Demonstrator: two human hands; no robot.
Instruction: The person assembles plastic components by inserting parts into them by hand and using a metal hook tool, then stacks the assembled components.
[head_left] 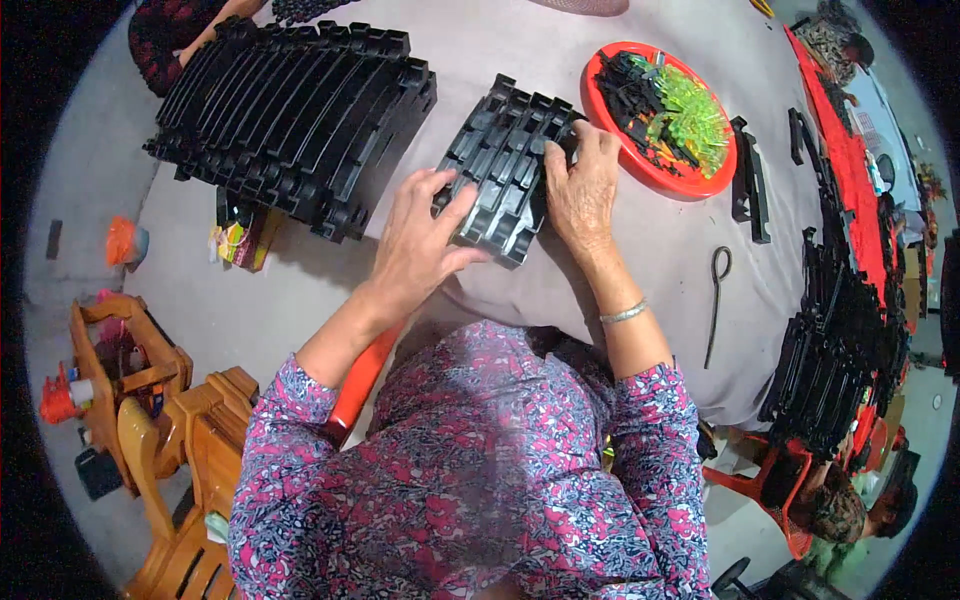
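Observation:
A small group of black moulded plastic strips [505,165] lies side by side on the grey cloth in front of me. My left hand [418,235] bears against its left side, with the fingers curled at the edge and the thumb near the front end. At the right side, my right hand [583,190] grips the outermost strip near its far end, thumb on top; the fingertips are partly hidden. To the left rests a larger pile of similar black strips [290,105], set in close rows.
A red oval tray [730,170] of small black and clear yellow-green pieces stands at the far right. Beside it lie a loose black strip [748,185] and a looped metal rod [715,305]. More black strips [825,365] heap along the right edge. Wooden chairs [190,430] stand lower left.

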